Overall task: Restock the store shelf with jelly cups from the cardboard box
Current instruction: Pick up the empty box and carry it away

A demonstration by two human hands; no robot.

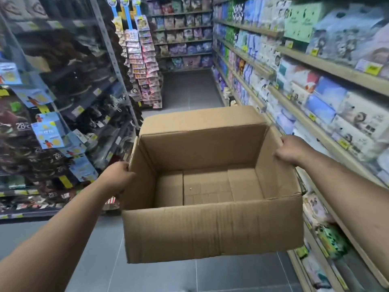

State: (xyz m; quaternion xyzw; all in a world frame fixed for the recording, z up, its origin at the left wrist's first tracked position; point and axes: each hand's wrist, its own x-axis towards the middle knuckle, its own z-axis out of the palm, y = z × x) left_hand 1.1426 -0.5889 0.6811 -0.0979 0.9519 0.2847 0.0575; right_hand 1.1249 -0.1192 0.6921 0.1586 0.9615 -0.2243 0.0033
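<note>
Your left hand (pixel 117 175) and right hand (pixel 292 150) each grip a side rim of the cardboard box (pixel 210 228), which hangs between them. No jelly cups show inside, so it is likely light. The thin walls may flex, so a hold near the corners is firmer.

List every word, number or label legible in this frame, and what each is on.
"28", then a small unclear character: white print on dark packets, left shelves, repeated.
Yellow price tags, right shelf edges: blurred, unreadable.
Blue hanging cards: print too blurred.
Brown cardboard box: no print visible.
</note>
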